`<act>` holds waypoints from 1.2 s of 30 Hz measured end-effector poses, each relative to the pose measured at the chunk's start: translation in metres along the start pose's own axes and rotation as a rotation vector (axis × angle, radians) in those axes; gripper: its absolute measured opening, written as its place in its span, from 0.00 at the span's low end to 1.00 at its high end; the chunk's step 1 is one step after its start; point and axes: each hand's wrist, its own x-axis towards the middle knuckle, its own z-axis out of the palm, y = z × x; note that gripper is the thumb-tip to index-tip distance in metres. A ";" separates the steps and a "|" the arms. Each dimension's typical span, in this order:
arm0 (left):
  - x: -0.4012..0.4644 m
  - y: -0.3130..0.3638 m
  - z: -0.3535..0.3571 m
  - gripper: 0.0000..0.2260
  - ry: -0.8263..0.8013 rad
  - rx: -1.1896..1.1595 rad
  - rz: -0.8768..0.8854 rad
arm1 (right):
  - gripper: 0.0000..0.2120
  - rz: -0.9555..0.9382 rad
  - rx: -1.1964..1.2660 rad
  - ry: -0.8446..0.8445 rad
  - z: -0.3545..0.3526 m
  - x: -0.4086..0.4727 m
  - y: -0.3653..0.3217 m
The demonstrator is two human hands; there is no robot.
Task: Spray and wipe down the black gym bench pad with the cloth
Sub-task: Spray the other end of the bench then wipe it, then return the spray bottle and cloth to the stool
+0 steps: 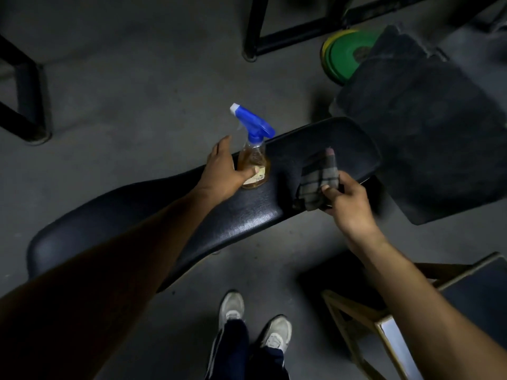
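The black gym bench pad [153, 215] runs from lower left to upper right across the view. A clear spray bottle [253, 160] with amber liquid and a blue trigger head stands upright on the pad near its far edge. My left hand [223, 171] wraps around the bottle's lower body, thumb on its front. To the right, my right hand [348, 204] pinches a grey checked cloth [318, 182] that lies bunched on the pad.
A dark angled pad [422, 138] rises at the bench's right end, with green and yellow weight plates [343, 54] behind it. Black metal frames [27, 86] stand on the grey floor at left and top. A wooden-framed stool [384, 319] is at lower right, near my shoes.
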 end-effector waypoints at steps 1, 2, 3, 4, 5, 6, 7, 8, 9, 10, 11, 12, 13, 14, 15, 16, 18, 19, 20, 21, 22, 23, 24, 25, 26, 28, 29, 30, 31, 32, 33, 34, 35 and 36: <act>0.005 0.003 0.000 0.45 -0.007 -0.032 0.005 | 0.12 0.004 0.034 0.008 0.002 0.001 0.000; 0.010 0.004 0.001 0.44 -0.012 -0.074 0.007 | 0.13 0.011 0.073 0.015 0.005 0.001 0.000; 0.014 0.006 0.001 0.43 -0.014 -0.118 0.011 | 0.13 0.021 0.108 0.021 0.008 0.001 0.001; 0.017 0.008 0.001 0.41 -0.009 -0.157 0.019 | 0.14 0.033 0.139 0.028 0.012 0.001 0.001; 0.021 0.009 0.002 0.40 -0.003 -0.188 0.031 | 0.14 0.047 0.168 0.039 0.016 0.001 0.003; 0.024 0.010 0.003 0.39 -0.002 -0.211 0.043 | 0.14 0.062 0.197 0.055 0.019 0.001 0.005; 0.026 0.010 0.005 0.38 -0.003 -0.231 0.051 | 0.15 0.076 0.221 0.071 0.021 0.001 0.006; 0.029 0.009 0.007 0.37 0.002 -0.250 0.059 | 0.15 0.089 0.243 0.086 0.023 0.000 0.008; 0.031 0.008 0.010 0.36 0.010 -0.265 0.065 | 0.15 0.101 0.262 0.099 0.024 -0.002 0.009; 0.032 0.006 0.011 0.36 0.015 -0.273 0.070 | 0.15 0.110 0.277 0.111 0.025 -0.003 0.010; 0.032 0.006 0.012 0.35 0.014 -0.279 0.078 | 0.15 0.117 0.285 0.124 0.025 -0.006 0.011; 0.031 0.005 0.013 0.35 0.007 -0.286 0.090 | 0.15 0.121 0.289 0.136 0.024 -0.009 0.012; 0.030 0.005 0.013 0.35 -0.006 -0.294 0.102 | 0.15 0.123 0.292 0.146 0.022 -0.012 0.013; 0.027 0.005 0.013 0.34 -0.021 -0.299 0.113 | 0.15 0.124 0.291 0.153 0.019 -0.016 0.014; 0.025 0.004 0.014 0.33 -0.036 -0.303 0.123 | 0.15 0.123 0.291 0.157 0.015 -0.020 0.016; 0.021 0.003 0.014 0.31 -0.053 -0.313 0.139 | 0.15 0.121 0.293 0.164 0.011 -0.024 0.018; 0.014 0.004 0.018 0.27 -0.095 -0.351 0.169 | 0.15 0.122 0.308 0.191 0.002 -0.033 0.023; 0.010 0.006 0.021 0.25 -0.125 -0.373 0.176 | 0.15 0.123 0.314 0.206 -0.002 -0.037 0.026; 0.005 0.011 0.024 0.24 -0.161 -0.398 0.180 | 0.15 0.124 0.319 0.221 -0.007 -0.042 0.030; 0.000 0.016 0.029 0.23 -0.201 -0.424 0.187 | 0.15 0.127 0.327 0.238 -0.011 -0.048 0.034; -0.005 0.023 0.033 0.23 -0.244 -0.446 0.202 | 0.15 0.130 0.334 0.255 -0.017 -0.054 0.039; -0.011 0.030 0.039 0.23 -0.283 -0.461 0.216 | 0.15 0.136 0.342 0.275 -0.023 -0.061 0.044; -0.018 0.039 0.046 0.23 -0.321 -0.480 0.226 | 0.15 0.144 0.350 0.299 -0.030 -0.068 0.048; -0.025 0.048 0.053 0.22 -0.354 -0.502 0.230 | 0.14 0.151 0.353 0.327 -0.038 -0.076 0.053; -0.033 0.058 0.060 0.21 -0.384 -0.520 0.236 | 0.14 0.152 0.346 0.360 -0.046 -0.083 0.060; -0.049 0.080 0.079 0.17 -0.427 -0.535 0.270 | 0.13 0.141 0.318 0.417 -0.065 -0.101 0.074; -0.057 0.091 0.086 0.15 -0.444 -0.540 0.292 | 0.13 0.138 0.324 0.437 -0.072 -0.108 0.079; -0.067 0.104 0.095 0.14 -0.474 -0.546 0.317 | 0.14 0.137 0.347 0.466 -0.084 -0.119 0.085; -0.078 0.118 0.104 0.14 -0.501 -0.549 0.340 | 0.15 0.133 0.372 0.493 -0.095 -0.130 0.089; -0.089 0.132 0.112 0.15 -0.525 -0.552 0.366 | 0.17 0.131 0.390 0.514 -0.107 -0.141 0.092; -0.101 0.146 0.121 0.15 -0.545 -0.549 0.392 | 0.17 0.132 0.408 0.530 -0.119 -0.153 0.095; -0.113 0.160 0.130 0.15 -0.565 -0.541 0.418 | 0.17 0.134 0.426 0.551 -0.131 -0.166 0.099; -0.126 0.174 0.139 0.15 -0.583 -0.532 0.445 | 0.17 0.137 0.444 0.579 -0.142 -0.179 0.102; -0.137 0.186 0.149 0.14 -0.599 -0.525 0.470 | 0.17 0.142 0.463 0.612 -0.153 -0.192 0.105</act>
